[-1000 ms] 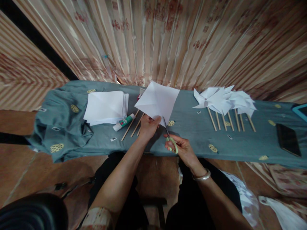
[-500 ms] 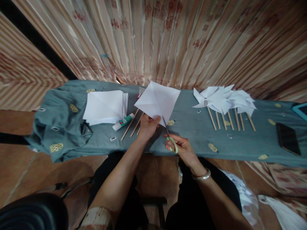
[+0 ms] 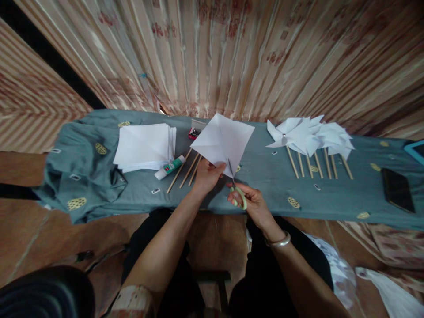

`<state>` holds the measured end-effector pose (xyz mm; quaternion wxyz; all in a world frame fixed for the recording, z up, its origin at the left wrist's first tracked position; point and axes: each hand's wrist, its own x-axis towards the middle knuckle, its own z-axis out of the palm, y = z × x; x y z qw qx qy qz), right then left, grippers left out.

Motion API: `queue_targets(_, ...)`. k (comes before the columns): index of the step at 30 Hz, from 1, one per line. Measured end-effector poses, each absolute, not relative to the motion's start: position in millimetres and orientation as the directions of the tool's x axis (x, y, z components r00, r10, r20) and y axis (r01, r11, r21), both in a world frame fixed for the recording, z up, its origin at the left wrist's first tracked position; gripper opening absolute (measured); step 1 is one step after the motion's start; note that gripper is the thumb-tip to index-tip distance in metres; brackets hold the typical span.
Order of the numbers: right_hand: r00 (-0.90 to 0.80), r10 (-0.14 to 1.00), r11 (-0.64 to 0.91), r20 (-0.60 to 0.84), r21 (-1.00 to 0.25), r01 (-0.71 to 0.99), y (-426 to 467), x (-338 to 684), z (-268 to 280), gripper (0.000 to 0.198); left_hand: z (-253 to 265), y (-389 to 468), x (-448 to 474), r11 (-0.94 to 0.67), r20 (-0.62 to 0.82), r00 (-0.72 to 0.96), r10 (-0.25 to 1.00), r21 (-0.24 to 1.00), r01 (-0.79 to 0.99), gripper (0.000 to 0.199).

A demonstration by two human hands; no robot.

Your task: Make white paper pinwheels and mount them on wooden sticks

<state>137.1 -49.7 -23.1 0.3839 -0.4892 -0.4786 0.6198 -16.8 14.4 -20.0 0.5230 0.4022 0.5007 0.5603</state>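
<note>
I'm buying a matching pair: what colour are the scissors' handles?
Pale yellow-green scissor handles, seen in the head view.

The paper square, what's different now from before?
The paper square moved a little to the right with the left hand, showing more of the red box beyond it. Nothing was picked up or let go: the right hand still holds the scissors. The pinwheels, glue stick and paper stack stayed put.

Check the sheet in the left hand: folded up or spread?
Spread: the paper sheet shows a broad four-cornered outline with faint crease lines; the left hand holds it near its lower corner, beside the scissors.
</note>
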Motion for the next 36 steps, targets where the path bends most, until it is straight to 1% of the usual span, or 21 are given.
queue_targets(8,-0.197,0.946,-0.271,-0.256,-0.961,-0.057,-50.0,135.3,-25.3,0.044,-18.2,15.1,-15.8,0.068,-0.099,-0.137,0.986,0.974,-0.214,0.018)
queue_targets(16,-0.206,0.952,-0.234,-0.228,-0.972,-0.005,-49.4,135.7,-27.2,0.044,-20.1,15.5,-15.6,0.070,-0.104,-0.135,0.985,0.970,-0.231,0.016)
queue_targets(21,-0.188,0.953,-0.247,-0.236,-0.968,-0.036,-49.0,134.8,-27.3,0.044,-20.2,15.9,-16.0,0.047,-0.078,-0.137,0.987,0.976,-0.213,0.015)
queue_targets(27,-0.192,0.948,-0.260,-0.253,-0.966,-0.012,-47.8,135.9,-24.0,0.044,-16.4,13.0,-14.1,0.094,-0.126,-0.124,0.984,0.967,-0.236,0.014)
queue_targets(31,-0.186,0.949,-0.265,-0.254,-0.963,-0.038,-47.1,135.6,-23.0,0.045,-14.0,10.2,-13.0,0.099,-0.126,-0.111,0.986,0.969,-0.227,0.015)
queue_targets(36,-0.177,0.947,-0.278,-0.267,-0.960,-0.039,-47.5,134.8,-24.0,0.045,-14.9,10.8,-11.7,0.101,-0.136,-0.117,0.984,0.958,-0.269,0.012)
